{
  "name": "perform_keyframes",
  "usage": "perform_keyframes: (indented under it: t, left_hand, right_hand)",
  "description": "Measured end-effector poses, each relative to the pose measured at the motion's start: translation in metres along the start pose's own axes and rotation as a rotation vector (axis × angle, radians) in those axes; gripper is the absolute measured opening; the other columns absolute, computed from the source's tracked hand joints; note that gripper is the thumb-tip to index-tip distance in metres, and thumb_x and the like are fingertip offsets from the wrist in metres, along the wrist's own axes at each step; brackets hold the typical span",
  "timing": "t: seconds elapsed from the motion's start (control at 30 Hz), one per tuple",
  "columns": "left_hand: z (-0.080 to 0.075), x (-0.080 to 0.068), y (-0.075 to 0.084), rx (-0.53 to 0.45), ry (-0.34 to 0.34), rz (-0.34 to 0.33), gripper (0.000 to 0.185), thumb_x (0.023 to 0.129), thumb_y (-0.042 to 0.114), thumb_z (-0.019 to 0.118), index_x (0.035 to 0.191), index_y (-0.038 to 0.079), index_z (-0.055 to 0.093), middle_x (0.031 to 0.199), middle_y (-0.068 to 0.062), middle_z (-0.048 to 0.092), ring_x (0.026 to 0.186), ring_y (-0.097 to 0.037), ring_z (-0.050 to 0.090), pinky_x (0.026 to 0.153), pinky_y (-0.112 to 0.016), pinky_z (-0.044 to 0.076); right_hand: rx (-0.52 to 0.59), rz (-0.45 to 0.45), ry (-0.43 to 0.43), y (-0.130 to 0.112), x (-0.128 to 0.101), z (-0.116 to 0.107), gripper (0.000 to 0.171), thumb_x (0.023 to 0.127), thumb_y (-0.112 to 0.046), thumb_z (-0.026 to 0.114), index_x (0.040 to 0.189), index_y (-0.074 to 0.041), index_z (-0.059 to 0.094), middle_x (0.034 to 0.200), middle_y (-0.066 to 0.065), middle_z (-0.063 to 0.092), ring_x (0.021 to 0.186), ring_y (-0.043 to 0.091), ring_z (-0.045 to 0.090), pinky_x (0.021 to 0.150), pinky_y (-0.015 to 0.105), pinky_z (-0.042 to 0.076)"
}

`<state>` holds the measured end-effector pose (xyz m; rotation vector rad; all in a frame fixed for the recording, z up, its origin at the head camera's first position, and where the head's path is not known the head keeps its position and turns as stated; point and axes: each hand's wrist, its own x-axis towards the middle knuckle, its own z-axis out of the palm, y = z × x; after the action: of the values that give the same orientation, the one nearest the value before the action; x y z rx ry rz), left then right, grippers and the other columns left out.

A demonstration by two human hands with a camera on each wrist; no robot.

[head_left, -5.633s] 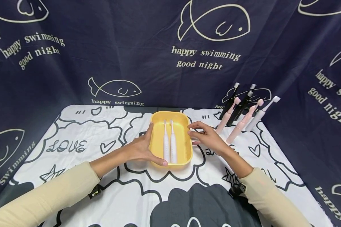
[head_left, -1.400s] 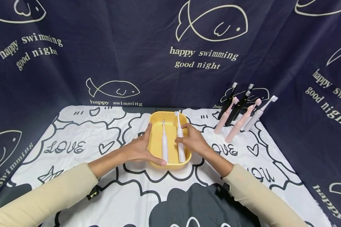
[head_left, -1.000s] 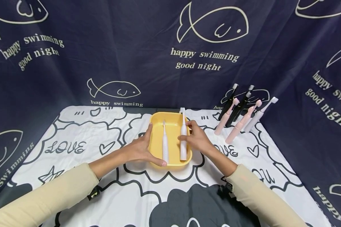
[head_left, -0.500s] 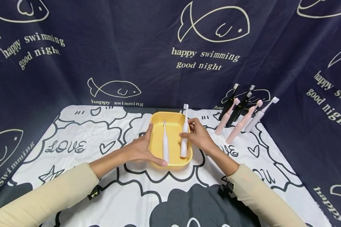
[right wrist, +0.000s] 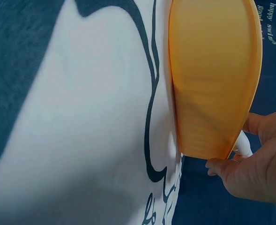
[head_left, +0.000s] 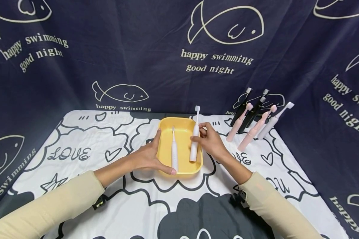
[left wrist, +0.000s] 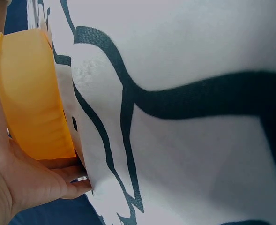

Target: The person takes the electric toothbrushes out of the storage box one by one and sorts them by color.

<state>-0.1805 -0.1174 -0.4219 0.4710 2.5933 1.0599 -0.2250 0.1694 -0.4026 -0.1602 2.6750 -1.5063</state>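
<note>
1. Toothbrush, white, electric: right hand pinches its body between thumb and fingers and holds it tilted, head up, base low over the right half of the tray.
2. Second white brush lies flat in the tray, left of centre, head pointing away.
3. Left hand curls round the tray's left wall, thumb on the near rim; the left wrist view shows the fingers cupping the yellow side.
4. Progress, as judged: one brush in hand, half raised over the tray; one lying inside. Five brushes (two black, two pink, one pale) lean against the backdrop at right, well apart from the tray.
5. Writing: backdrop repeats "happy swimming good night" with fish outlines. Cloth reads "LOVE", seen mirrored, among hearts and clouds. No brand legible on brushes or tray.
</note>
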Motion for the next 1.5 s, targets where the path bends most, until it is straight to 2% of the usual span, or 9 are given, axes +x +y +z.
perform_keyframes:
  t: [0.13, 0.3, 0.53, 0.7, 0.87, 1.07, 1.2, 1.33, 1.5]
  left_hand:
    - [0.000, 0.000, 0.002, 0.001, -0.002, -0.012, 0.178, 0.063, 0.075, 0.102, 0.181, 0.018, -0.018, 0.179, -0.024, 0.041, 0.158, -0.041, 0.052, 0.127, -0.063, 0.046]
    - [0.000, 0.000, 0.003, 0.005, 0.000, -0.018, 0.178, 0.062, 0.075, 0.102, 0.181, 0.018, -0.018, 0.179, -0.024, 0.041, 0.158, -0.040, 0.052, 0.128, -0.062, 0.045]
    - [-0.001, 0.000, 0.002, 0.008, 0.003, -0.015, 0.178, 0.063, 0.075, 0.102, 0.181, 0.016, -0.018, 0.178, -0.026, 0.042, 0.157, -0.042, 0.053, 0.127, -0.063, 0.046]
    - [-0.001, 0.001, 0.002, 0.004, 0.002, -0.009, 0.177, 0.064, 0.074, 0.102, 0.180, 0.016, -0.019, 0.179, -0.026, 0.041, 0.158, -0.043, 0.052, 0.127, -0.064, 0.046]
    - [0.000, 0.000, 0.002, -0.005, -0.001, -0.021, 0.178, 0.062, 0.074, 0.103, 0.181, 0.018, -0.018, 0.180, -0.024, 0.039, 0.159, -0.041, 0.051, 0.129, -0.063, 0.044]
    - [0.001, -0.002, 0.004, -0.022, -0.004, -0.023, 0.178, 0.062, 0.073, 0.104, 0.181, 0.020, -0.017, 0.181, -0.021, 0.039, 0.160, -0.039, 0.050, 0.129, -0.063, 0.043]
    - [0.000, -0.003, 0.005, -0.017, -0.008, -0.027, 0.177, 0.062, 0.073, 0.103, 0.181, 0.021, -0.017, 0.180, -0.020, 0.040, 0.158, -0.039, 0.051, 0.128, -0.063, 0.044]
    - [0.000, -0.003, 0.005, -0.010, -0.011, -0.033, 0.178, 0.062, 0.074, 0.103, 0.181, 0.021, -0.018, 0.180, -0.021, 0.039, 0.157, -0.039, 0.052, 0.128, -0.063, 0.045]
    - [0.000, -0.002, 0.004, -0.008, -0.007, -0.029, 0.178, 0.062, 0.075, 0.103, 0.181, 0.020, -0.018, 0.181, -0.022, 0.039, 0.157, -0.039, 0.052, 0.128, -0.062, 0.045]
  right_hand:
    - [0.013, -0.001, -0.003, 0.001, 0.001, -0.001, 0.059, 0.104, -0.018, 0.080, 0.153, -0.004, 0.050, 0.159, 0.015, 0.069, 0.151, 0.029, 0.063, 0.125, 0.047, 0.051]
    - [-0.007, 0.001, 0.012, 0.003, 0.002, 0.000, 0.061, 0.104, -0.023, 0.080, 0.154, -0.005, 0.051, 0.159, 0.013, 0.069, 0.150, 0.028, 0.063, 0.126, 0.048, 0.049]
    - [-0.050, -0.033, 0.059, 0.001, 0.000, 0.001, 0.058, 0.104, -0.024, 0.080, 0.152, -0.007, 0.051, 0.138, 0.012, 0.079, 0.115, 0.024, 0.063, 0.107, 0.040, 0.048]
    - [-0.024, -0.077, 0.073, -0.001, 0.000, 0.001, 0.055, 0.105, -0.020, 0.079, 0.150, -0.005, 0.051, 0.140, 0.010, 0.081, 0.119, 0.019, 0.069, 0.107, 0.035, 0.050]
    - [0.060, -0.082, 0.075, -0.001, -0.001, -0.001, 0.054, 0.104, -0.013, 0.078, 0.149, -0.002, 0.050, 0.147, 0.013, 0.075, 0.132, 0.025, 0.073, 0.116, 0.043, 0.053]
    - [0.179, -0.079, 0.052, 0.001, 0.001, -0.006, 0.054, 0.105, -0.008, 0.077, 0.149, 0.000, 0.047, 0.151, 0.022, 0.071, 0.142, 0.033, 0.069, 0.124, 0.050, 0.050]
    - [0.209, -0.089, 0.053, 0.000, 0.000, -0.012, 0.052, 0.104, -0.006, 0.078, 0.147, 0.000, 0.049, 0.148, 0.023, 0.073, 0.140, 0.032, 0.071, 0.116, 0.037, 0.054]
    - [0.294, -0.108, 0.033, -0.001, -0.001, -0.017, 0.049, 0.104, 0.000, 0.077, 0.145, 0.003, 0.049, 0.147, 0.029, 0.071, 0.128, 0.021, 0.077, 0.102, 0.022, 0.061]
    - [0.418, -0.117, 0.019, -0.003, -0.001, -0.020, 0.044, 0.104, 0.006, 0.074, 0.140, 0.003, 0.049, 0.149, 0.037, 0.067, 0.118, 0.011, 0.081, 0.098, 0.023, 0.064]
